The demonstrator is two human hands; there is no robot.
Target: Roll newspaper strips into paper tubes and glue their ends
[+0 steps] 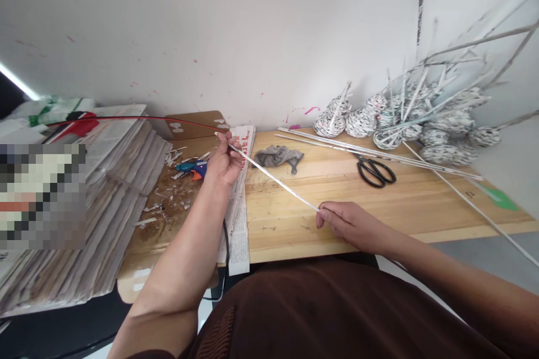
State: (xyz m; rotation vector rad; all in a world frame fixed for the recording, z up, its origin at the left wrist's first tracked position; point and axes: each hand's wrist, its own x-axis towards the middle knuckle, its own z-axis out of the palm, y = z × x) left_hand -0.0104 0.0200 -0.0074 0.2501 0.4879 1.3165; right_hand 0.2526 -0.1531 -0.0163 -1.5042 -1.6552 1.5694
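Note:
A thin white rolled-paper stick [275, 180] slants across in front of me, stretched between both hands. Its upper left end is in the fingers of my left hand [224, 158], which are closed round it. At the lower right end, my right hand [351, 224] pinches the stick between thumb and fingers. From my left hand a long, thin dark-red rod [168, 119] runs off to the left over the newspapers; whether it goes inside the paper stick is hidden by the fingers. Below the stick lies a crumpled grey cloth [278, 158].
On the left stands a tall stack of newspapers [122, 179], beside a glue gun [197, 168] and paper scraps. Black-handled scissors [376, 172] and long paper sticks [379, 152] lie on the wooden table [290, 230]. Woven paper shapes [360, 122] line the wall at right.

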